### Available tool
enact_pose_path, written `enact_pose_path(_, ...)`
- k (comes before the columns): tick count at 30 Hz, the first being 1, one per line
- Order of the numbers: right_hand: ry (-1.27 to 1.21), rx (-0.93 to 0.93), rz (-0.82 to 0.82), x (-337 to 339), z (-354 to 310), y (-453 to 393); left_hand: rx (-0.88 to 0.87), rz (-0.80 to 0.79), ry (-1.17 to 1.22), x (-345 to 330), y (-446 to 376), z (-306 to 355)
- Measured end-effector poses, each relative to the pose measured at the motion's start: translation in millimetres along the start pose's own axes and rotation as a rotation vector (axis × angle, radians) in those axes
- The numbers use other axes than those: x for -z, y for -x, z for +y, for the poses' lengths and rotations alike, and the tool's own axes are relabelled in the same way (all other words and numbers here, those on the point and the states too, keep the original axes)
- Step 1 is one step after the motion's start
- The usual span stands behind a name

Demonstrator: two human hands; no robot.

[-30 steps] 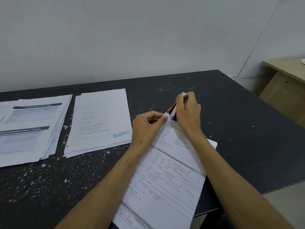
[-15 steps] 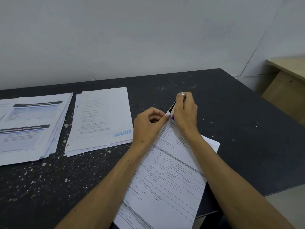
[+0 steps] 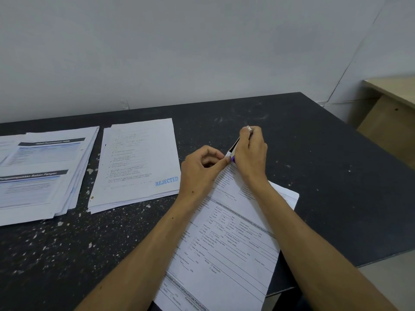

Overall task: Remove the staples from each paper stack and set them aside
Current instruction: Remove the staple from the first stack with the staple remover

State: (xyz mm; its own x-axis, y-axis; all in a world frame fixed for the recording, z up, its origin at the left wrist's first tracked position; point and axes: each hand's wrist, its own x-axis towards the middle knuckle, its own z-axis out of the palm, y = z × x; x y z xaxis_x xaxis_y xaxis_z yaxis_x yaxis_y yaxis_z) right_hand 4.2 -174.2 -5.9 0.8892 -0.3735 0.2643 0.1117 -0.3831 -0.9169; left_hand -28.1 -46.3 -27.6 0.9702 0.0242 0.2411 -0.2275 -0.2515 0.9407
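You get soft, even light with only faint shadows under the arms (image 3: 314, 254). The wall (image 3: 179, 52) looks dim and grey. Edges bend a bit, and small print (image 3: 224, 239) seems blurry.

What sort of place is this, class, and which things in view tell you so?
Probably an office or records room: stacks of printed forms lie on a dark desk, one stamped "REJECTED", with a second desk by plain walls.
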Motion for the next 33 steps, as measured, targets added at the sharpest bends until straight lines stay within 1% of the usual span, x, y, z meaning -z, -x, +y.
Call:
enact_pose_path(15, -0.017, -0.023, 0.039, -7, 3, 0, -0.027, 0.006, 0.052, 1, 0, 1)
enact_pose_path(19, -0.016, -0.011, 0.026, -6, 3, 0, -0.031, 0.004, 0.088, 4, 1, 3)
enact_pose_path(26, -0.032, -0.017, -0.023, -2, 2, 0, -0.021, -0.006, 0.057, 5, 0, 2)
enact_pose_path(33, -0.103, -0.022, -0.044, -4, 2, 0, -0.017, -0.128, 0.011, 10, -2, 1)
